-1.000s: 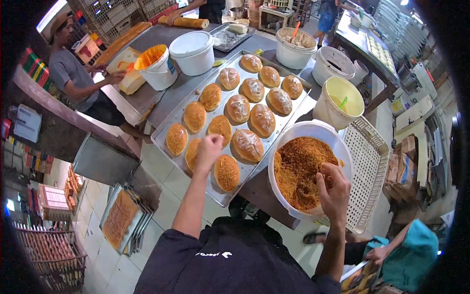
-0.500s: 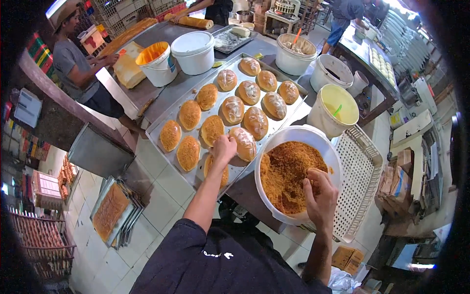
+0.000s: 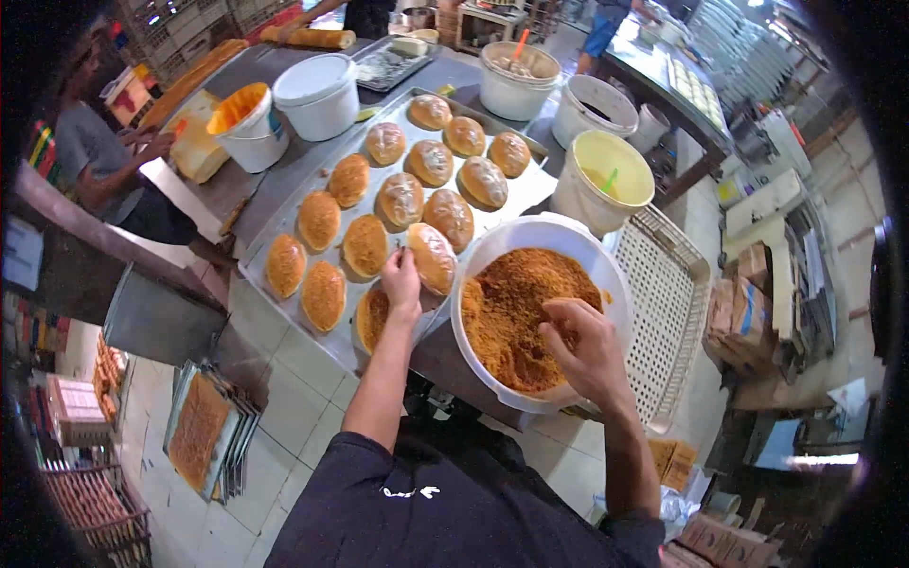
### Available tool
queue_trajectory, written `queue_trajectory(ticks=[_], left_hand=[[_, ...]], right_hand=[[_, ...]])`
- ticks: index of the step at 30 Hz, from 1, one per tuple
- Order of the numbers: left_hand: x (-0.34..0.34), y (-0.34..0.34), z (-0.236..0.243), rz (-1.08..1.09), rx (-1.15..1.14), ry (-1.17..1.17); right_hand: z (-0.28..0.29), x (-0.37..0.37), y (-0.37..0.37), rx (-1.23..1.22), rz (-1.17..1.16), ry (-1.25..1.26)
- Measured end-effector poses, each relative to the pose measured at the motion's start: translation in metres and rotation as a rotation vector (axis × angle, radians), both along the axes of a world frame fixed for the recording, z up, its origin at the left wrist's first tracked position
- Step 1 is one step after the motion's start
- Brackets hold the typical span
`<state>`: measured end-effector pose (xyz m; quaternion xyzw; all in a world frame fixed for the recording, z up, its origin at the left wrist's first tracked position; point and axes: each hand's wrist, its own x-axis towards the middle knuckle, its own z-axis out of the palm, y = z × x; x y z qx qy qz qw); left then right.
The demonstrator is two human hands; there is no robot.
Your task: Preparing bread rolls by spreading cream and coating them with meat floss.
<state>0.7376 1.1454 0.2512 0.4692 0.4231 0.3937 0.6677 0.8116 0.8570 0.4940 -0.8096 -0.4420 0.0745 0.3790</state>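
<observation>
My left hand (image 3: 402, 284) is closed on the left edge of a bun with white glaze streaks (image 3: 433, 257), which looks slightly tipped up from the metal tray (image 3: 312, 346). Beside it on the left lie several crumb-coated buns (image 3: 365, 246); farther back sit several glazed buns without crumbs (image 3: 449, 218). Over a white tub (image 3: 620, 284) of brown crumbs (image 3: 516, 322) hangs my right hand (image 3: 589, 348), its fingers curled inward. Whether crumbs are between those fingers is hidden. A crumb-coated bun (image 3: 373, 320) is partly covered by my left wrist.
Behind the tub stands a yellowish bucket (image 3: 604, 180) with a green handle in it. White buckets (image 3: 317, 99) line the tray's far side. A cream perforated crate (image 3: 663, 312) lies to the right. At far left, a person (image 3: 104, 161) works at the table.
The whole view has shifted, so things appear farther left. My left hand has taken hold of the glazed bun and tipped it. My right hand stays over the crumbs, fingers still curled.
</observation>
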Motion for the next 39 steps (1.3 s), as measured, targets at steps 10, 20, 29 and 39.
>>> queue_trajectory(ticks=[10,20,29,39], left_hand=[[-0.057,-0.022,0.107,0.113,-0.403,-0.589],[-0.116,-0.042,0.156,-0.188,-0.439,-1.149],[-0.118,-0.061,0.186,-0.223,-0.343,-0.971],[-0.051,-0.099,0.23,-0.254,-0.345,-0.796]], right_hand=[[-0.027,0.005,0.07,-0.376,0.413,-0.1],[-0.011,0.026,0.057,-0.54,0.74,-0.074],[-0.035,0.01,0.035,-0.745,0.738,-0.038],[-0.033,0.027,0.032,-0.577,0.096,0.901]])
